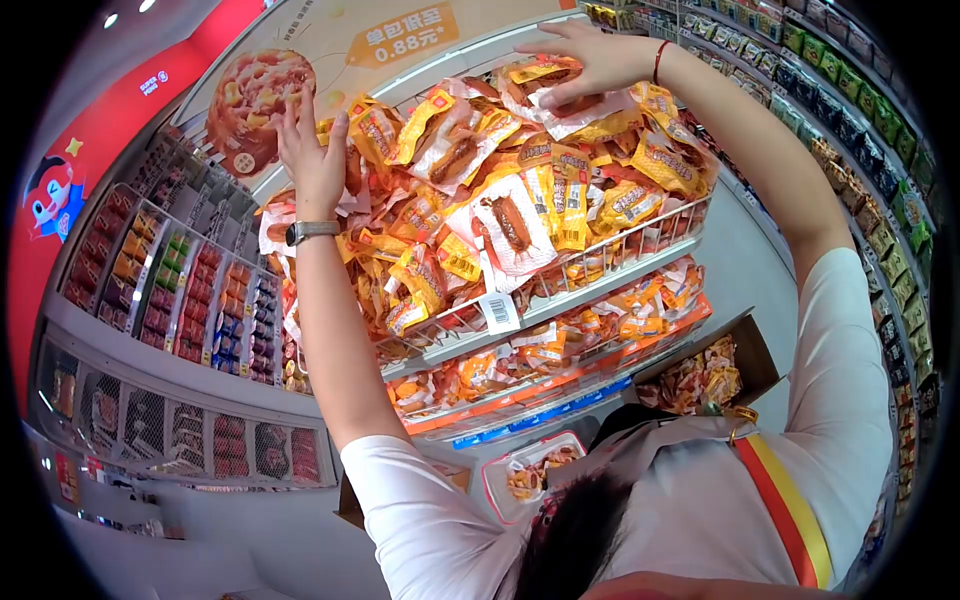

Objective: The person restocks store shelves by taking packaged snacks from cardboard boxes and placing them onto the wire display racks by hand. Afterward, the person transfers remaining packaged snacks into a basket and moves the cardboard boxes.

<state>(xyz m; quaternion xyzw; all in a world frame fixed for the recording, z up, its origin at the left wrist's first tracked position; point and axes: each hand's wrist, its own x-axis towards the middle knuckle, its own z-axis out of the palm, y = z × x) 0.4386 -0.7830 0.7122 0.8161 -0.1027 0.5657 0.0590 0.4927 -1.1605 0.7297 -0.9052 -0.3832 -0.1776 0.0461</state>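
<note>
Yellow and orange snack packets (450, 150) are heaped in a wire shelf basket (640, 240). My left hand (312, 150), with a watch on its wrist, is at the heap's left edge with fingers spread upward. At the top right of the heap, my right hand (585, 60) lies over a packet, fingers apart and thumb stretched out; a thin red band circles that wrist. A packet with a clear window showing a brown snack (510, 222) lies at the front, above a white barcode tag (498, 312).
A lower shelf (560, 345) holds more packets. Below it stand an open cardboard box (755, 360) and a white tub (495, 490), both holding packets. Racks of snacks (190, 290) line the left, and stocked shelves (860, 100) the right. A printed sign stands behind the basket.
</note>
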